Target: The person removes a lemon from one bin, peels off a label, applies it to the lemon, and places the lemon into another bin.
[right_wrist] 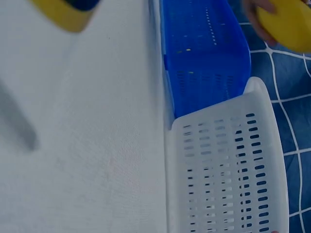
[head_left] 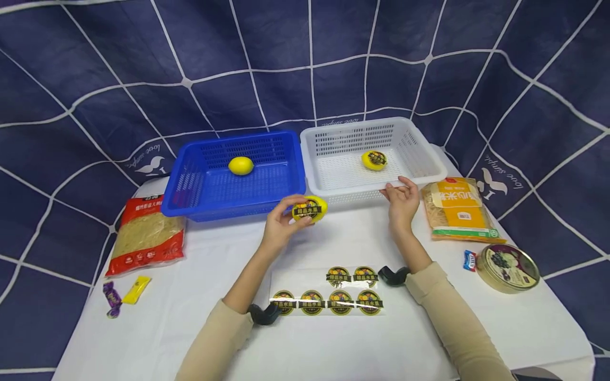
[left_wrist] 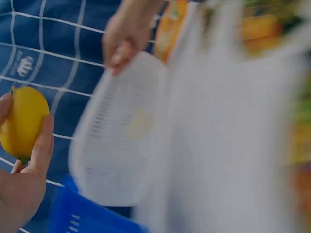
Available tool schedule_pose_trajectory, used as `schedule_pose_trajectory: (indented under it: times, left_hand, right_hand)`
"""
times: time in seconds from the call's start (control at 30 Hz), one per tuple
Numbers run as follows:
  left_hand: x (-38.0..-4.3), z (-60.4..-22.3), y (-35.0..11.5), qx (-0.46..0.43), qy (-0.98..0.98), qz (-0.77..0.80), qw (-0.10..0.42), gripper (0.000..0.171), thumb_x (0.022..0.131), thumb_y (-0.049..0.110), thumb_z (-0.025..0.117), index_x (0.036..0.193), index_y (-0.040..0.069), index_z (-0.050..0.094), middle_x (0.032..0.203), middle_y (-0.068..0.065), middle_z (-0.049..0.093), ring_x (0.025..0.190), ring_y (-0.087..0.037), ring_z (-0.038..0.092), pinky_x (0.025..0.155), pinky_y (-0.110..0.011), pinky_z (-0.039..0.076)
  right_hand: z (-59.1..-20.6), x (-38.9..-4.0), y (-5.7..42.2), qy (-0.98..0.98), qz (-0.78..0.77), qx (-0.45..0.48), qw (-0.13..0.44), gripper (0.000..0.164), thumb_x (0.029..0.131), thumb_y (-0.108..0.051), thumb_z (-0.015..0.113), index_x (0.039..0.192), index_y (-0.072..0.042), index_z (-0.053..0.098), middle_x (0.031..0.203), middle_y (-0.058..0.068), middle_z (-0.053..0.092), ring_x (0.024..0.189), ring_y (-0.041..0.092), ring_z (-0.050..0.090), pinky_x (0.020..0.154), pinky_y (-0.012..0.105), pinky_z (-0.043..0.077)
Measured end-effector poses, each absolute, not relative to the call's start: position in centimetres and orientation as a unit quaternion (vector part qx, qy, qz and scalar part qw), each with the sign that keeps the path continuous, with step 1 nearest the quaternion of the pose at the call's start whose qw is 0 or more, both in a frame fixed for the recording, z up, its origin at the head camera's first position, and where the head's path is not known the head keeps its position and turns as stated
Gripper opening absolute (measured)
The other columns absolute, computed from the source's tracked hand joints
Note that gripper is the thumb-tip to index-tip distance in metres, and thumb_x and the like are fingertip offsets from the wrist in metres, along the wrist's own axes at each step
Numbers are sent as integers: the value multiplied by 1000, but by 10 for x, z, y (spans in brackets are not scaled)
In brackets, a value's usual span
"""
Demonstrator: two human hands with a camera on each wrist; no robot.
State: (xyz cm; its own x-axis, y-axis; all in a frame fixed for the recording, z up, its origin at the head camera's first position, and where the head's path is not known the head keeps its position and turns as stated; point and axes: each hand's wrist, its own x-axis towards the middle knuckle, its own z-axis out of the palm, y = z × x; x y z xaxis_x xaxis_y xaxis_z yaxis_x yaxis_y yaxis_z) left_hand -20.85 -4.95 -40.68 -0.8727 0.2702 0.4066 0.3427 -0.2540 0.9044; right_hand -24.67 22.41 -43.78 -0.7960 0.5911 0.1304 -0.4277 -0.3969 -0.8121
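My left hand (head_left: 281, 225) holds a lemon (head_left: 320, 207) between thumb and fingers, above the table in front of the two baskets. A round black-and-gold fruit sticker (head_left: 307, 210) faces up on it. The left wrist view shows the plain yellow side of this lemon (left_wrist: 26, 121). My right hand (head_left: 402, 206) grips the front rim of the white basket (head_left: 333, 191) near its right end, fingers curled at the edge. Inside that basket lies another stickered lemon (head_left: 373, 160). A lemon with no sticker in sight (head_left: 241, 165) sits in the blue basket (head_left: 229, 206).
A clear sheet of round stickers (head_left: 326, 288) lies between my forearms. To the left are a red noodle bag (head_left: 147, 233), a purple candy (head_left: 112, 300) and a yellow candy (head_left: 136, 289). Rightward are an orange noodle bag (head_left: 459, 209), a blue candy (head_left: 469, 260) and a round tin (head_left: 508, 268).
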Motion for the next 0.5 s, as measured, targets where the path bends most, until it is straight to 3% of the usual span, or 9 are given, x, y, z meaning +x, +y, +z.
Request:
schedule_pose_trajectory:
  times: [0.1,0.3,0.4,0.5]
  left_hand:
    - [-224,-368,-39,-263,-637,-722,61,38,73,-17,67,108,-15,54,123,-19,50,118,-24,43,98,-41,44]
    - [-277,-320,-9,-285,-672,-675,103,37,74,-9,72,108,-10,59,122,-20,50,117,-18,44,100,-35,41]
    - [-310,-312,13,-290,-675,-672,90,38,76,-5,72,111,-7,60,121,-15,52,113,-16,48,95,-31,45]
    - [-341,-313,36,-283,-667,-689,31,39,78,-2,71,116,-4,59,121,-9,52,106,-19,55,85,-32,52]
  right_hand:
    - [-438,-247,225,-452,835,-88,302,33,82,15,58,110,2,48,81,11,46,67,16,57,71,26,56]
    - [-437,-243,224,-463,834,-88,286,32,82,17,57,109,3,46,84,11,43,68,16,57,71,26,56]
    - [-433,-241,223,-465,833,-85,287,32,82,17,56,109,4,45,84,12,42,69,16,58,71,26,56]
    - [-429,-240,222,-466,832,-75,293,32,82,17,56,109,5,44,84,12,42,69,16,58,72,26,56]
